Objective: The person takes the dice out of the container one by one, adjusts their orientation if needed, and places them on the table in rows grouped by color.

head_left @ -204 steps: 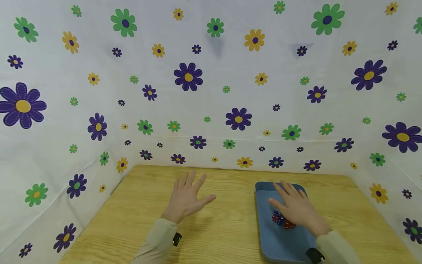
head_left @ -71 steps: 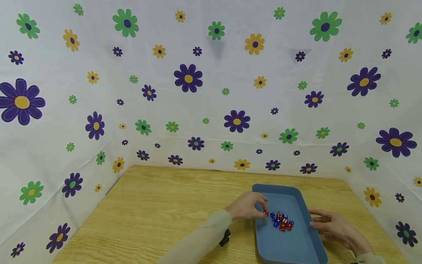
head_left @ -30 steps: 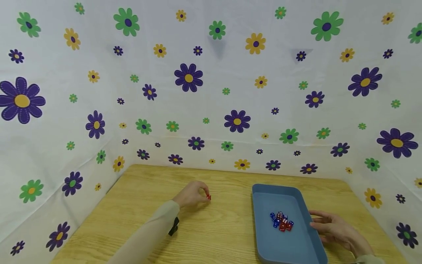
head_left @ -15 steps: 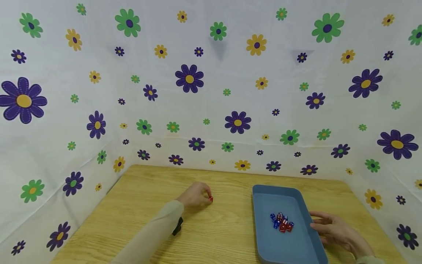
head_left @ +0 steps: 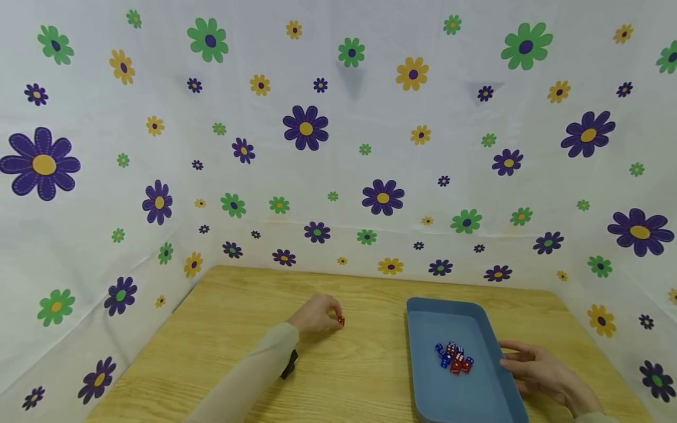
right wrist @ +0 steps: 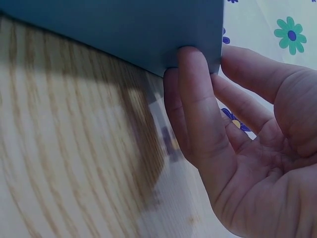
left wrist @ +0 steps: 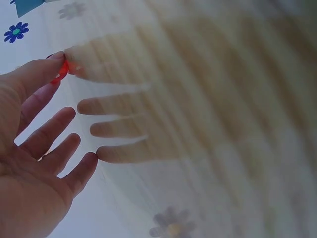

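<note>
Left of the tray, my left hand (head_left: 317, 314) pinches a red die (head_left: 341, 321) between thumb and index finger, low over the table. In the left wrist view the die (left wrist: 60, 73) shows between those fingertips, while the other fingers (left wrist: 54, 134) spread loosely, their tips near the wood. The blue tray (head_left: 465, 399) holds a cluster of red dice (head_left: 456, 368) and blue dice (head_left: 446, 359). My right hand (head_left: 545, 370) touches the tray's right outer wall with loosely bent fingers. Its fingertips (right wrist: 190, 57) press on that wall (right wrist: 124, 29) in the right wrist view.
The wooden table (head_left: 238, 311) bears everything. A white curtain (head_left: 338, 164) printed with flowers stands along the table's back and sides. The tray's raised rim (head_left: 449, 302) encloses the dice.
Both hands first hovered open. Then the left hand picked a red die from the tray and carried it left over the table, where it has since barely moved. The right hand stays against the tray.
</note>
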The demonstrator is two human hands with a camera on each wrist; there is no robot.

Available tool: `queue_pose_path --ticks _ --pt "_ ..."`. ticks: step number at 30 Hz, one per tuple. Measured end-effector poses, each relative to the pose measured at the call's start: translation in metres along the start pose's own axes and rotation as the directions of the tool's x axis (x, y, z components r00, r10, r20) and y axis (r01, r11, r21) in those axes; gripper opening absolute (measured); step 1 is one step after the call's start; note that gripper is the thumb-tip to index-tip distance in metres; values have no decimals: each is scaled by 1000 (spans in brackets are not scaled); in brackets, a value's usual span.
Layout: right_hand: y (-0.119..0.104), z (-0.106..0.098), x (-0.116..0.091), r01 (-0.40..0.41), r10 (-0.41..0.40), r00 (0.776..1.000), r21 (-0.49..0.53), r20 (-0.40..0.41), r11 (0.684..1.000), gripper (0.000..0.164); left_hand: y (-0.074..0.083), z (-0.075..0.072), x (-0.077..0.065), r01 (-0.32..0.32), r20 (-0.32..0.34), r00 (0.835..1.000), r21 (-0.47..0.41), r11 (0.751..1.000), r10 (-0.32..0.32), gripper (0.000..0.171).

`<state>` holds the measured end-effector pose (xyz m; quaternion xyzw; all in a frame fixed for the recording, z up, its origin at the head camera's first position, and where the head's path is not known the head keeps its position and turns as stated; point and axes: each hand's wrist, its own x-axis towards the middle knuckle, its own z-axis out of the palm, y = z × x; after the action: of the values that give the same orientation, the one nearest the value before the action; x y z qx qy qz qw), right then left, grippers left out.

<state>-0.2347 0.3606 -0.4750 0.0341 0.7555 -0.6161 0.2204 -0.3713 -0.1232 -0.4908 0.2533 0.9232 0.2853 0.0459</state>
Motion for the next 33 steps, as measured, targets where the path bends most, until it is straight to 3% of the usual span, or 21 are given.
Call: queue_pose_path --ticks 7,14,21,24,33 --pt "2 -2 3 -12 12 1000 21 -3 1000 71 4 -1 0 -5 7 1000 11 1000 5 14" --pt "1 -4 3 1 -1 1000 9 12 1000 75 1 -1 2 -10 21 1000 -31 999 11 45" --pt "2 -5 0 26 -27 998 18 60 1000 76 3 -3 2 8 10 1000 -108 994 -7 53" --pt "1 -4 -1 20 -20 999 8 50 1000 76 8 -3 4 10 -22 1000 -125 992 -13 48" --pt "1 -3 1 3 -3 1000 -12 16 1000 75 44 2 13 -87 -66 995 -107 991 80 47"
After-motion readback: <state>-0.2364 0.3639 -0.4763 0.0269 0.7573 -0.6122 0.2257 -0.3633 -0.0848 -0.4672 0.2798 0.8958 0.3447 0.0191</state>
